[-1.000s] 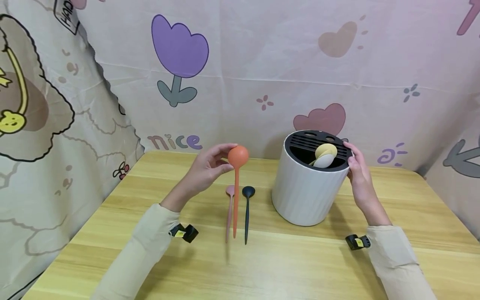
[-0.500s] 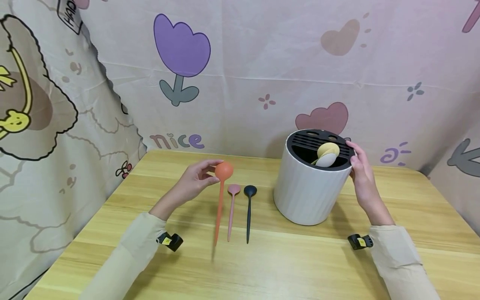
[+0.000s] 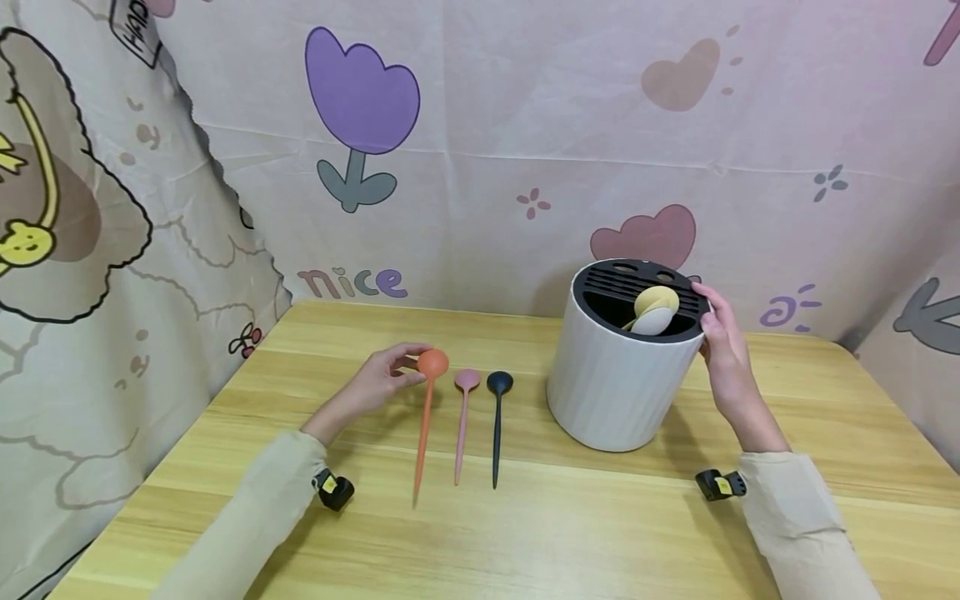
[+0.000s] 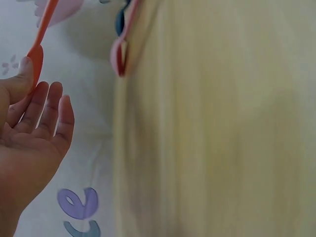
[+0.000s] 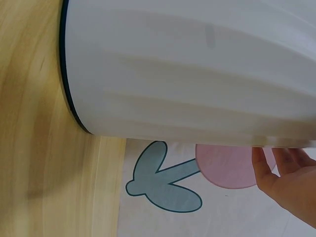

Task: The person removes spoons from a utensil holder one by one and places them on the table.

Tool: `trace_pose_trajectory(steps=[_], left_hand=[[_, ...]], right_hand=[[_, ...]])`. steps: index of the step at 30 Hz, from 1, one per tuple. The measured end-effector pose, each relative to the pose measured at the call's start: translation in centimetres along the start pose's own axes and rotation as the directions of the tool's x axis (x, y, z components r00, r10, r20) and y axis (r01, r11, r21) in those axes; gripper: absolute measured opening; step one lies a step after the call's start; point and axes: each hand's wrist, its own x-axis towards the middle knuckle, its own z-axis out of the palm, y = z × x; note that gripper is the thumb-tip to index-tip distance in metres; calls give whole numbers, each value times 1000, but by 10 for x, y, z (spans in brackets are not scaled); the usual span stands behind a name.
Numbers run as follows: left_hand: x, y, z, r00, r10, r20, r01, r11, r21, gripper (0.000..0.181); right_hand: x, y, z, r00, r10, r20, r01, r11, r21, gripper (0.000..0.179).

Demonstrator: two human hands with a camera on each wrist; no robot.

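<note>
My left hand (image 3: 375, 382) pinches an orange spoon (image 3: 425, 425) by its bowl, thumb on one side and fingers on the other. Its long handle slants down toward the front of the table. Right of it a pink spoon (image 3: 462, 425) and a black spoon (image 3: 497, 429) lie side by side, handles toward me. My right hand (image 3: 727, 379) rests against the right rim of a white ribbed utensil holder (image 3: 622, 392) with a black slotted top. In the right wrist view the fingertips (image 5: 261, 160) touch its side. A yellow spoon (image 3: 657, 297) and a white spoon (image 3: 651, 322) stand in the holder's large opening.
The wooden table (image 3: 540, 542) ends at the back against a printed cloth (image 3: 495, 108). Another patterned cloth (image 3: 187, 292) hangs along the left side. A small black camera sits at each wrist, such as the left wrist camera (image 3: 333, 490).
My left hand has moved left and down with the orange spoon, from over the pink spoon to its left, lower toward the table. The right hand and the holder stay put.
</note>
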Motion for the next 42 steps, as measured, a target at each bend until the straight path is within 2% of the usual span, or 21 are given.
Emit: trace_pose_trajectory(steps=[2, 8, 12, 19, 24, 42], left_hand=[[1, -5, -1, 1000, -18, 2, 18, 1000, -4, 44], [11, -18, -2, 992, -122, 44, 123, 992, -23, 44], [18, -22, -3, 986, -146, 80, 149, 988, -41, 43], [20, -27, -2, 974, -177, 138, 175, 984, 31, 41], [21, -29, 1, 971, -174, 166, 162, 983, 84, 41], [28, -38, 6, 973, -191, 128, 184, 981, 66, 41]], right_hand=[[-1, 0, 0, 1000, -1, -1, 1, 1000, 7, 47], [-2, 0, 1, 1000, -12, 3, 12, 1000, 21, 46], [-2, 1, 2, 1000, -20, 2, 19, 999, 30, 47], [-2, 1, 2, 1000, -7, -8, 7, 1000, 14, 48], [-1, 0, 1, 1000, 3, -14, -3, 1000, 2, 48], [1, -1, -2, 1000, 13, -8, -13, 999, -35, 50]])
